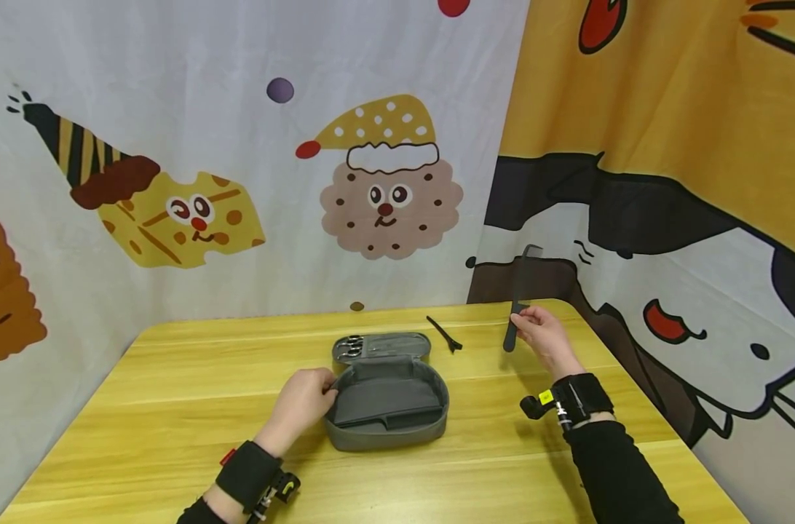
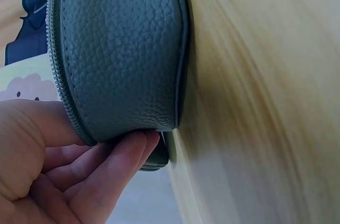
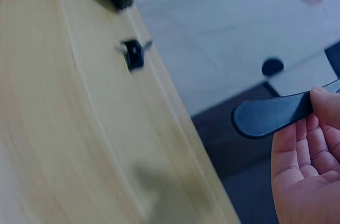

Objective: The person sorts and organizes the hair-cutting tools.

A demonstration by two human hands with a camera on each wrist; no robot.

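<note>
A grey zip case (image 1: 391, 439) lies unzipped on the table, its lid (image 1: 397, 346) folded back. My left hand (image 1: 299, 404) grips the case's left side wall, thumb at the zip edge and fingers on the outside, as the left wrist view shows on the pebbled wall (image 2: 122, 49). Scissors (image 1: 354, 346) sit in the lid's pocket. To the right, my right hand (image 1: 547, 338) holds a dark comb (image 1: 510, 340) upright above the table, pinched at its handle (image 3: 271, 117); the toothed part points up. The case's main compartment shows a flat grey inner panel (image 1: 384, 386).
A black hair clip (image 1: 445, 335) lies on the table between the case and my right hand. The wooden table (image 1: 207, 393) ends at a printed curtain (image 1: 240, 291) along the back and right.
</note>
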